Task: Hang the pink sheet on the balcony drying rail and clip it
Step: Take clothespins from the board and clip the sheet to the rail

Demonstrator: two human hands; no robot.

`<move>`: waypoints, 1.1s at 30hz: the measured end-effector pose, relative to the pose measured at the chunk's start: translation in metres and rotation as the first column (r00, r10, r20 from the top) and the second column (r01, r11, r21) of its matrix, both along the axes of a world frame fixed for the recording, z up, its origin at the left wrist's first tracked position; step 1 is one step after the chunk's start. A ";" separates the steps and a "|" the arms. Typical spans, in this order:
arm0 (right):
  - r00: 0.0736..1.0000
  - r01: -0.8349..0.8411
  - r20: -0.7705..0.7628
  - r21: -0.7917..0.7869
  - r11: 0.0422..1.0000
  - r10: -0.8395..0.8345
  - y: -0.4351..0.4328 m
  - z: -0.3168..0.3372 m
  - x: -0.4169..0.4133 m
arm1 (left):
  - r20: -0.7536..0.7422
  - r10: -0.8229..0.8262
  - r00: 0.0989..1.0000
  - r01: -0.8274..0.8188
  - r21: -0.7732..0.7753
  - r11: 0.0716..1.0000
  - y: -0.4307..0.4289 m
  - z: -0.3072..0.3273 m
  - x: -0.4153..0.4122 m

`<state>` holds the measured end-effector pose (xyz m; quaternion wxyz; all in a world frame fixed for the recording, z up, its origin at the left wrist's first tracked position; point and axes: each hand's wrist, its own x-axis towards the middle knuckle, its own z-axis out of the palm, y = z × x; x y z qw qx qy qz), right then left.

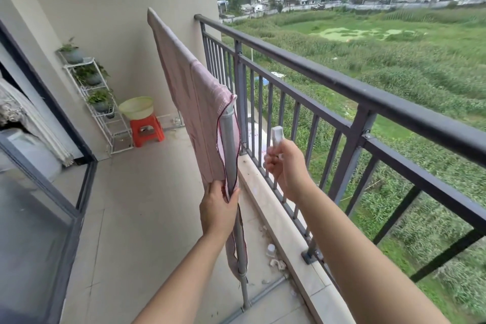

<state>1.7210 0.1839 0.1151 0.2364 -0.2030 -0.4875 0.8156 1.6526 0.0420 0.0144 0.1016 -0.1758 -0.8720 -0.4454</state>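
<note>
One pink sheet, draped, dark-edged.

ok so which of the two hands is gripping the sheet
The left hand. It pinches the pink sheet against the rack's grey post, while the right hand holds a white clip clear of the cloth.
</note>
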 end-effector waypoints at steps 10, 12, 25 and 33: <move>0.991 0.123 -0.014 0.528 0.840 -0.136 -0.005 0.056 -0.029 | 0.047 -0.124 0.991 0.127 -0.062 0.990 -0.014 -0.003 -0.008; 0.885 0.459 -0.270 0.639 0.617 -0.379 0.001 0.049 -0.022 | 0.044 -0.121 0.992 0.124 -0.079 0.989 -0.014 -0.004 -0.007; 0.911 -0.168 0.270 0.934 0.316 -0.312 0.002 -0.006 -0.020 | 0.111 -0.132 0.985 0.143 -0.102 0.984 -0.018 -0.014 0.006; 0.788 -0.474 0.582 0.781 0.406 -0.200 0.007 -0.036 -0.013 | 0.087 -0.112 0.990 0.114 -0.024 0.993 -0.026 -0.023 0.008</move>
